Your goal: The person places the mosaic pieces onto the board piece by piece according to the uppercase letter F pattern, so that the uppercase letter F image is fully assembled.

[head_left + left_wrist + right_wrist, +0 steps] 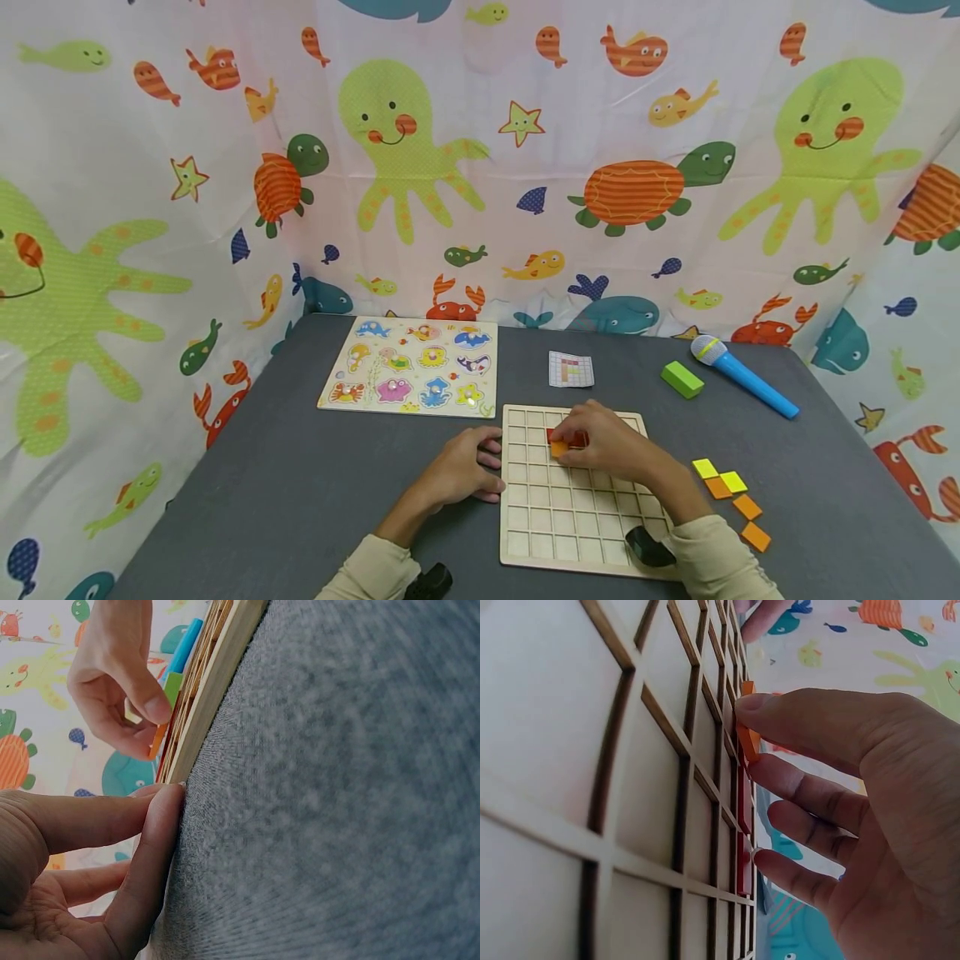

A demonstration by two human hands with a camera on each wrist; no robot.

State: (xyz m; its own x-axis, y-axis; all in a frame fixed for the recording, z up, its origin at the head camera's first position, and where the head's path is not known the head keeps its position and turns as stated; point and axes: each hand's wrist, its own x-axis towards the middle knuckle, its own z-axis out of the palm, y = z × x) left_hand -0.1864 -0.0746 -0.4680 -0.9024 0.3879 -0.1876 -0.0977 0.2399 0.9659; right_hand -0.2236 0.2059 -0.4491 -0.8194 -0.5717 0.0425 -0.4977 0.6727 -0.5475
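A wooden grid board (540,547) lies on the dark table. My right hand (606,443) is over its upper part, pinching an orange square tile (558,449) between thumb and index finger. In the right wrist view that orange tile (751,735) stands tilted at the grid, just beyond red tiles (745,864) set in cells. The other right fingers are bent loosely near the red tiles. At the board's left edge rests my left hand (459,468), its fingertips against the side. The left wrist view shows its thumb and fingers (154,859) touching the board's edge.
Loose yellow tiles (704,468) and orange tiles (756,537) lie right of the board. Behind are a printed grid card (571,369), a green block (682,379) and a blue toy microphone (750,379). A sea-animal puzzle (375,398) lies back left. A patterned curtain surrounds the table.
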